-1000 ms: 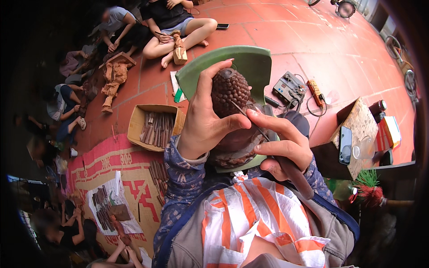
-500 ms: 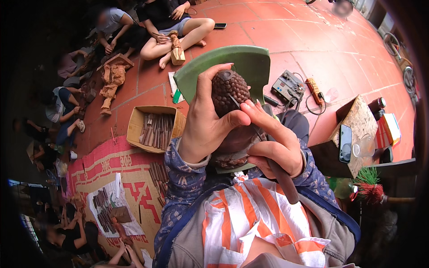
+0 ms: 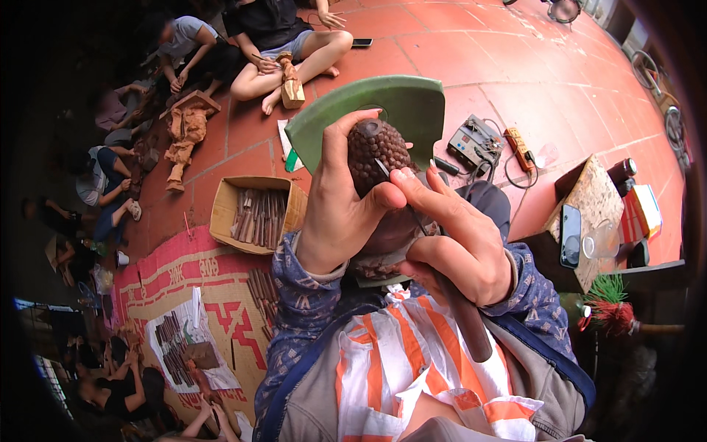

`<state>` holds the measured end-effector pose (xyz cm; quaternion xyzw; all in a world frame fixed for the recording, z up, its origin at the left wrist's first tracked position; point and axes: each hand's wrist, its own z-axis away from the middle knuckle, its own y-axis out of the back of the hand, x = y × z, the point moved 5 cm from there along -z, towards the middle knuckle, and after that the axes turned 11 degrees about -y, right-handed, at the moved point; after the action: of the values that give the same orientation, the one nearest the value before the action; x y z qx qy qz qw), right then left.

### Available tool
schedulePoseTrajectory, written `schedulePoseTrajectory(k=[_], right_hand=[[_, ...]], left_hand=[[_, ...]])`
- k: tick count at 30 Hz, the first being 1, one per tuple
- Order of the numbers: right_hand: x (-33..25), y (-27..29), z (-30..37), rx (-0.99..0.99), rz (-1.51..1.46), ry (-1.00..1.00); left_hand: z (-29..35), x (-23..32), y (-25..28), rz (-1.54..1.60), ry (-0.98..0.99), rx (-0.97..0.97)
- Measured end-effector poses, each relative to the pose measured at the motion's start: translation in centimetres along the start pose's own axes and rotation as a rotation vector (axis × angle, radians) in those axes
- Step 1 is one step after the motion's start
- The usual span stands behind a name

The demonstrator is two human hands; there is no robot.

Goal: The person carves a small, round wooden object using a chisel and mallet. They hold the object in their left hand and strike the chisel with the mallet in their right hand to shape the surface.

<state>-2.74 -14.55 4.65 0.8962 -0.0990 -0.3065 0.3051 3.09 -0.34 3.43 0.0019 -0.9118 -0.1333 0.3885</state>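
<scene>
A dark brown carved wooden head (image 3: 374, 156), covered in rounded bumps on top, rests in front of me above my lap. My left hand (image 3: 331, 210) is wrapped round its left side, the thumb reaching across toward the right fingers. A carving chisel (image 3: 468, 321) with a long, dark wooden handle is in my right hand (image 3: 471, 247). The thin metal tip lies against the bumps, with the right fingertips guiding the blade close behind it. The lower part of the carving is partly hidden by both hands.
Behind the carving stands a green plastic chair back (image 3: 317, 121). A cardboard box (image 3: 221, 221) of chisels is at left, with more tools on the patterned mat (image 3: 166, 276). At right are a control box (image 3: 475, 144), a power strip (image 3: 520, 149) and a wooden block (image 3: 589, 272) bearing a phone. Other people sit at far left.
My right hand has shifted slightly down and right, and the chisel handle's end has swung lower. The left hand keeps its hold. A person across has raised a hand off the lap.
</scene>
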Motion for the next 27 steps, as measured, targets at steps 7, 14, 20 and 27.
schedulePoseTrajectory(k=[7, 14, 20, 27], right_hand=[[-1.2, 0.1, -0.4, -0.053, 0.203, 0.054], [-0.4, -0.5, 1.0, 0.029, 0.073, 0.066], [0.3, 0.1, 0.5, -0.047, -0.066, 0.053], [0.4, 0.8, -0.2, -0.090, -0.145, 0.031]], left_hand=[[0.1, -0.1, 0.0, -0.036, -0.018, 0.023], [0.2, -0.6, 0.0, 0.080, 0.038, 0.054], [0.3, -0.8, -0.1, 0.145, 0.045, 0.059], [0.3, -0.7, 0.0, 0.088, 0.022, 0.047]])
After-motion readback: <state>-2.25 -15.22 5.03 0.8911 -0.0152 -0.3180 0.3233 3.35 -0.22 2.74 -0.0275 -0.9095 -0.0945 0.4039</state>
